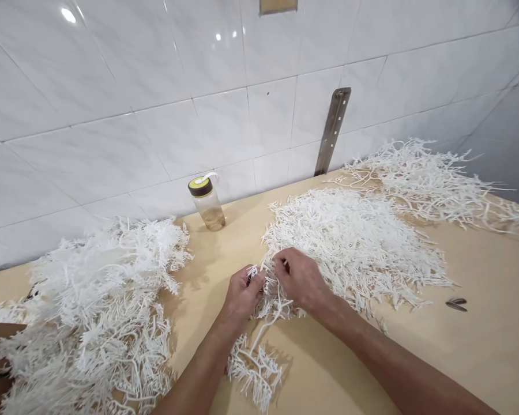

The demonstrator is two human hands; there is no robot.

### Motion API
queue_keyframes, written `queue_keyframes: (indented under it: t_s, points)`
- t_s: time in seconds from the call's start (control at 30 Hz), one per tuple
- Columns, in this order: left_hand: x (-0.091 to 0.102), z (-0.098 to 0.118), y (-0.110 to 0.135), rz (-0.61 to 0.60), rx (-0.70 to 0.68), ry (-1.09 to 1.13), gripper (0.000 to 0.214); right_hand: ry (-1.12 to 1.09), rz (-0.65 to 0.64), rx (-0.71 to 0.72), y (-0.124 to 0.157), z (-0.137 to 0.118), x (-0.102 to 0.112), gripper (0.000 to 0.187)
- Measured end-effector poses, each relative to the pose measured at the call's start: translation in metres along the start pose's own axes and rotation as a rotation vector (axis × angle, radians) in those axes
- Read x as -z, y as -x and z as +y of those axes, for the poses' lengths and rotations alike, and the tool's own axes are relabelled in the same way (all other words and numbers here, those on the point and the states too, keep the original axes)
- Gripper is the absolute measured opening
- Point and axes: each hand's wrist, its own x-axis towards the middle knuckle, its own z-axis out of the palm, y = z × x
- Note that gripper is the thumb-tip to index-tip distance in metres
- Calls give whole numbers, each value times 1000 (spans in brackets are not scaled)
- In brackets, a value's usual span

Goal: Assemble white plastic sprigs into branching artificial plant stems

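Observation:
My left hand (241, 295) is closed around a branched white plastic piece (252, 271), whose thin tips poke out past the thumb. Just to its right, my right hand (301, 278) pinches at the same cluster; what lies between its fingertips is too small to make out. Beneath both hands, a loose branched sprig (259, 369) with a long stem lies on the table. Right behind my right hand spreads a flat heap of short white plastic bits (350, 236).
A tall pile of branched white pieces (112, 300) covers the table's left side. Long bare white stems (432, 178) lie at the back right. A lidded bottle (210, 207) stands by the tiled wall, near a metal bracket (333, 129). Small dark objects (457, 304) lie at right.

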Motion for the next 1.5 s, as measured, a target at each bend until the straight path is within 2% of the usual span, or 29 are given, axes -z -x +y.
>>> queue_keyframes:
  t_s: [0.13, 0.27, 0.37, 0.43, 0.5, 0.57, 0.63, 0.73, 0.9, 1.03, 1.17, 1.37, 1.5]
  points:
    - [3, -1, -1, -19, -17, -24, 45, -83, 111, -97, -7, -3, 18, 10]
    - [8, -4, -4, -48, -2, -56, 41, -78, 218, -132, -12, 0, 34, 16]
    - [9, -3, -5, -43, 3, -20, 42, 50, 343, -97, -17, 11, 43, 13]
    - [8, -2, -5, -42, -4, 3, 42, 91, 382, -22, -18, 15, 45, 11]
    - [7, -1, -4, -41, -10, 9, 41, 39, 290, 65, -16, 11, 44, 13]
    - [7, -1, -4, -41, -14, 0, 40, -63, 87, 118, -11, 1, 39, 16]
    - [6, -2, -4, -34, -20, -6, 42, -104, -70, 118, -4, -11, 31, 17]
    - [6, -2, -3, -15, -27, -6, 44, -70, -180, 71, 2, -21, 21, 16]
    - [7, -1, -3, 7, -13, -34, 43, -47, -205, 6, 3, -20, 16, 15]
    - [6, -3, -4, 50, -3, -97, 41, -6, -178, 89, 5, -19, 14, 14]
    - [4, -11, -6, 157, -78, -187, 39, 48, -174, 136, 9, -17, 10, 14]
    - [5, -18, -11, 232, -209, -317, 36, 102, -245, 65, 9, -16, 7, 15]
    - [2, -17, -10, 281, -253, -492, 29, 170, -282, 20, 11, -18, 3, 12]
